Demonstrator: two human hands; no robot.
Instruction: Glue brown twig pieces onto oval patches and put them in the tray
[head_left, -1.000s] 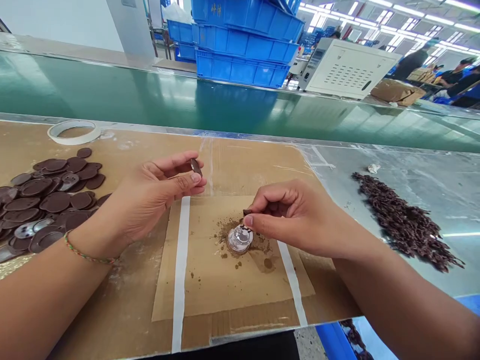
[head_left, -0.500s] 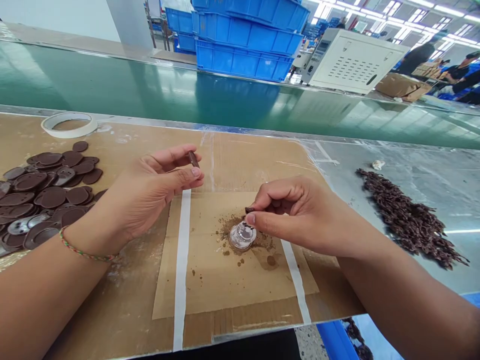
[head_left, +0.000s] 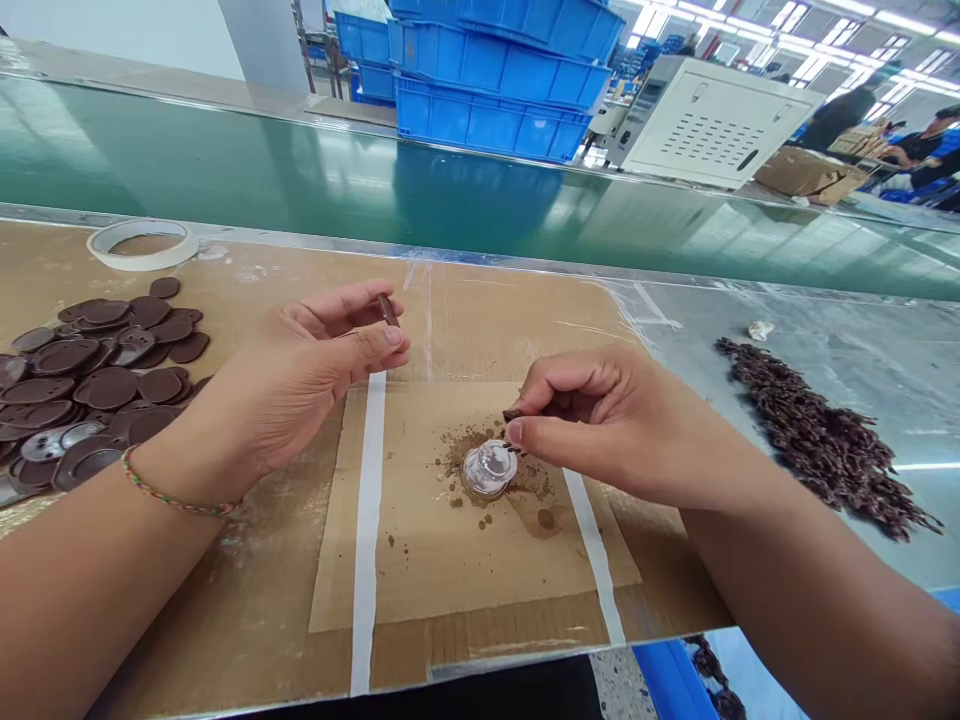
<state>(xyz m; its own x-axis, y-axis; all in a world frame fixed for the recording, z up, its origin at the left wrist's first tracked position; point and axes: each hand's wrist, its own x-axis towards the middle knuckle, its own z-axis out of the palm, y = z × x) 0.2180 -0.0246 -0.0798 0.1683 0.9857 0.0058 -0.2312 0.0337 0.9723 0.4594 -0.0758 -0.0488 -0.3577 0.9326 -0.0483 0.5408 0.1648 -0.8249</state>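
Between thumb and fingers, my left hand (head_left: 322,370) pinches a dark brown oval disc (head_left: 387,310), seen nearly edge-on. My right hand (head_left: 592,420) is closed on a small dark brown piece (head_left: 511,415), mostly hidden by the fingertips. Just below those fingertips stands a small clear plastic cup (head_left: 489,468) with whitish contents. Brown stains and specks surround it on a cardboard sheet (head_left: 435,570), held down by white tape strips (head_left: 367,540). At the left lies a heap of similar brown discs (head_left: 105,385).
A roll of tape (head_left: 142,262) lies behind the discs. On the right is a pile of small dark pieces (head_left: 817,430). A green conveyor belt (head_left: 300,180) crosses behind, with blue crates (head_left: 495,110) and a light metal cabinet (head_left: 720,120) beyond. Other people are far right.
My right hand has shifted slightly right and up from the cup with its small piece. My left hand keeps its hold on the disc. The whole view has shifted a little.
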